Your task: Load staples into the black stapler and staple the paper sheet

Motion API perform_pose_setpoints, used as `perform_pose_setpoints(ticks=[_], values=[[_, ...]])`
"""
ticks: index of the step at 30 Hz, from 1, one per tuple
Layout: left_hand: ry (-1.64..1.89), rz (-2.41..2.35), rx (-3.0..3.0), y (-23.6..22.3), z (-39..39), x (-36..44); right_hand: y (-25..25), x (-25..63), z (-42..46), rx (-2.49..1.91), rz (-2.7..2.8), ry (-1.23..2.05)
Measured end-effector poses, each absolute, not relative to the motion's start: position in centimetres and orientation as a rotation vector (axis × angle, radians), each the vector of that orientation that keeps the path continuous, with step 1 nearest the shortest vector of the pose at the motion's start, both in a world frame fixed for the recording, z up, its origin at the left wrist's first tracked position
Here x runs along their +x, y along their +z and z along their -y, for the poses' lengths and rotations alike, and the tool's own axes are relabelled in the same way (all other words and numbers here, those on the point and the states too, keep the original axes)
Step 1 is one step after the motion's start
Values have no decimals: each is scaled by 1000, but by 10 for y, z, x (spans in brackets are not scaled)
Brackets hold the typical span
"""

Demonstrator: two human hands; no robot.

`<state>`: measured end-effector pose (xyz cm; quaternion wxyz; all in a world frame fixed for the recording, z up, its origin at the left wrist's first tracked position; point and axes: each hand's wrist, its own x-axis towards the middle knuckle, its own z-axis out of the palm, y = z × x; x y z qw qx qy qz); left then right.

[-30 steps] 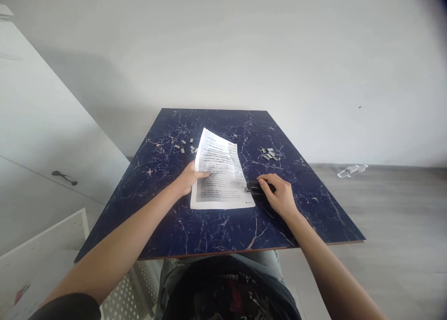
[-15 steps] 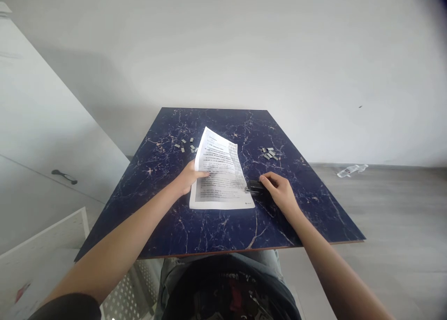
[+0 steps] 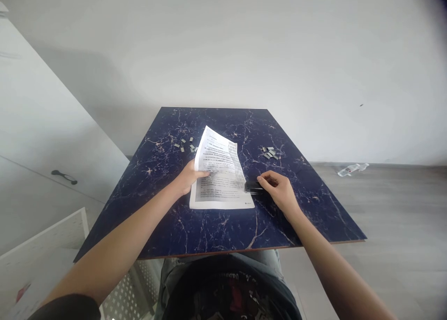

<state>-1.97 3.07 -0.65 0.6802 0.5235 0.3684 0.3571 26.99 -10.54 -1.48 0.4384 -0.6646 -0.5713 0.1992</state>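
Note:
A printed sheet of paper (image 3: 219, 171) lies on the dark blue marbled table (image 3: 209, 227), its far end curling up. My left hand (image 3: 190, 177) grips the sheet's left edge, thumb on top. My right hand (image 3: 279, 192) is closed on a black stapler (image 3: 253, 187) whose mouth sits at the paper's right edge, near the lower corner.
Several loose staple strips lie in two small heaps, one at the back left (image 3: 186, 145) and one at the back right (image 3: 269, 153). A white cabinet (image 3: 38, 138) stands to the left. A plastic bottle (image 3: 351, 170) lies on the grey floor at right.
My right hand and the stapler shifted slightly left, closer onto the paper's edge. The left hand and the sheet stay where they were.

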Motion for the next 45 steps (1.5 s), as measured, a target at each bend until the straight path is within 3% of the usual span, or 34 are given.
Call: perform_pose_setpoints(ticks=[30, 45], values=[[807, -821, 1207, -8, -33, -20, -11, 269, 104, -1638, 1389, 575], [812, -786, 1194, -12, -34, -19, 29, 255, 72, -2153, 1809, 376]])
